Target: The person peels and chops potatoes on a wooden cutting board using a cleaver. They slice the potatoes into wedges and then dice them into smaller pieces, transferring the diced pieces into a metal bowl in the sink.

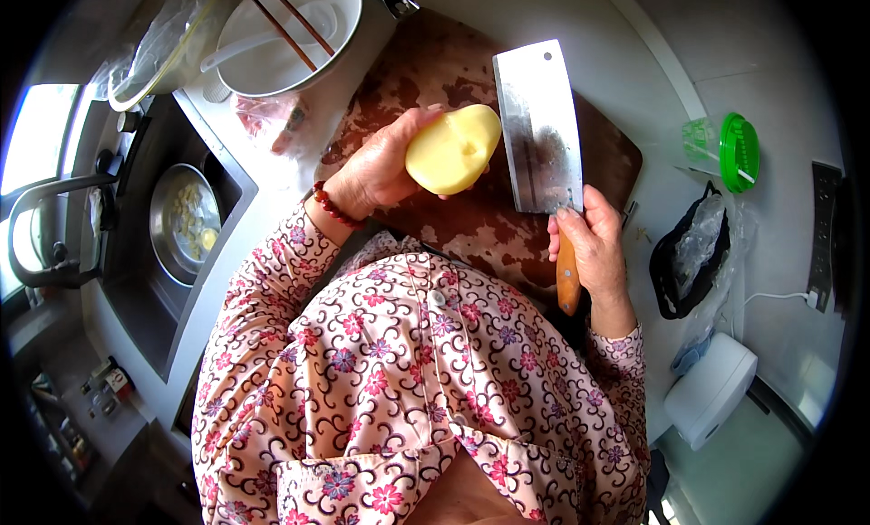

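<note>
My left hand (380, 161) holds a peeled yellow potato (452, 151), thumb along its upper side and fingertips showing past its lower right. A small hollow marks the potato's face. In my right hand (593, 246) is a Chinese cleaver (540, 134), gripped by its wooden handle (567, 273). Its broad blade points away from me, flat side towards the view, just right of the potato. The blade is wet and specked. Both are held above a wet brown cutting board (435, 69), whose surface is blotched with damp patches.
Left, a sink (146, 314) with a faucet (27, 219) contains a metal basin (183, 273) of pale pieces in water. A white bowl (238, 83) with chopsticks and a ladle stands behind bagged meat (272, 120). Right are a green-lidded cup (739, 151), a black basket (669, 300) and a white appliance (714, 389).
</note>
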### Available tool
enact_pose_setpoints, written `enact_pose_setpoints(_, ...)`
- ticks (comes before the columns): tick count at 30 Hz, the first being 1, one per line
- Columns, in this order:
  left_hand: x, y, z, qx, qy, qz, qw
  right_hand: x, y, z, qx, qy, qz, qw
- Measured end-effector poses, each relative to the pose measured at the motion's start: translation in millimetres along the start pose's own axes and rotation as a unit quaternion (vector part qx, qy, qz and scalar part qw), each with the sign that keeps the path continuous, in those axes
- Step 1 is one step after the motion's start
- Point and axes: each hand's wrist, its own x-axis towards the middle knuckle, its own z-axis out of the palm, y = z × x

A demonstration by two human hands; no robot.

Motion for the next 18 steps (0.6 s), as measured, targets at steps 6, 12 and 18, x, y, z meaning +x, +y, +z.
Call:
enact_pose_setpoints(6, 5, 0, -19, -0.078, -0.162, -0.039, 0.983, 2, 1, 0, -0.003, 0.001, 0.012, 1.000)
enact_pose_setpoints(12, 1, 0, -9, -0.118, -0.186, -0.038, 0.975, 3, 4, 3, 0.016, -0.004, 0.013, 1.000)
enact_pose_setpoints(18, -12, -5, -11, -0.125, -0.171, -0.035, 0.977, -3, 3, 11, 0.011, -0.005, 0.009, 1.000)
